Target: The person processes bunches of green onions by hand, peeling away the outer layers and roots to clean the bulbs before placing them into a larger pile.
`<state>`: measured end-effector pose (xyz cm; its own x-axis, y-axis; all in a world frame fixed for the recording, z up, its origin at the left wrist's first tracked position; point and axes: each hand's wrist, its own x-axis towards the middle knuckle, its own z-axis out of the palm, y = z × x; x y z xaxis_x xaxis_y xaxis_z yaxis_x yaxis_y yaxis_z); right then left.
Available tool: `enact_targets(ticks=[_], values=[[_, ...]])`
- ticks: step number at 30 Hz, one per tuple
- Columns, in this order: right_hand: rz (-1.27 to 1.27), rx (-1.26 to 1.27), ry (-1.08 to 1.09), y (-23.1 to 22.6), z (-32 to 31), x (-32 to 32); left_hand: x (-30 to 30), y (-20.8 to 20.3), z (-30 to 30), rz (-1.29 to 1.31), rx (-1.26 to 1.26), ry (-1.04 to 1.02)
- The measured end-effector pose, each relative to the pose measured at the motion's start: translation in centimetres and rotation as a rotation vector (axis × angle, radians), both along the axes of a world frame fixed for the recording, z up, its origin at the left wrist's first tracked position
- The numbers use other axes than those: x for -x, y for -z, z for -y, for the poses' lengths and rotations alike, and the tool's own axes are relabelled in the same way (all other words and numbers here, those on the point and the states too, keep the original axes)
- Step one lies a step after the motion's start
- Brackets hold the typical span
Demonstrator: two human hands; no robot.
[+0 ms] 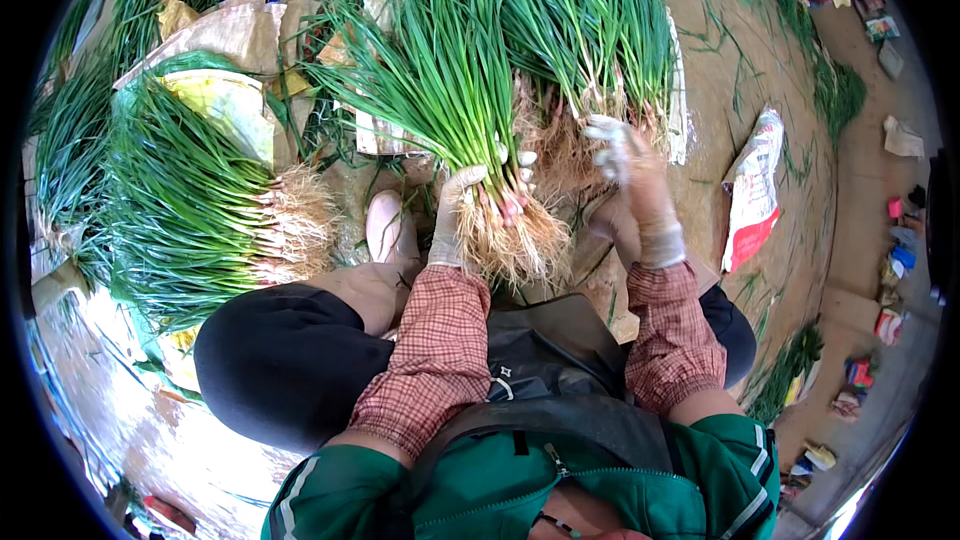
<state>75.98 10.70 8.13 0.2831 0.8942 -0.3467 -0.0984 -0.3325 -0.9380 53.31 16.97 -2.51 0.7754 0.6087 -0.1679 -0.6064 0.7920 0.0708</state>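
Note:
My left hand [458, 195], in a pale glove, is wrapped round the lower stalks of a bunch of scallions [455, 90]. The green tops fan away from me, and the pale, stringy roots hang toward my lap. My right hand [640, 175], gloved too, is beside the root ends of a larger heap of scallions [610, 30] just beyond it. Motion smears its fingers, so I cannot make out whether they grip a stalk. The heap lies with its leaves pointing away from me.
At my left, another pile of scallions [180, 200] has its roots turned toward me. A white and red sack [752, 190] lies on the wet floor to the right. Loose leaves are scattered about. Several small bags and packets line the far right side.

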Motion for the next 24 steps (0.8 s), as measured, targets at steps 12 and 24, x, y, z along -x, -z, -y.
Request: enact_targets(ticks=[12, 24], values=[[-0.319, -0.174, 0.086, 0.4, -5.1, 3.7, 0.9, -1.0, 0.3, -0.070, 0.039, 0.061], [0.576, 0.009, -0.038, 0.8, -19.0, 0.1, 2.6, -1.2, -0.1, -0.175, -0.026, 0.308]])
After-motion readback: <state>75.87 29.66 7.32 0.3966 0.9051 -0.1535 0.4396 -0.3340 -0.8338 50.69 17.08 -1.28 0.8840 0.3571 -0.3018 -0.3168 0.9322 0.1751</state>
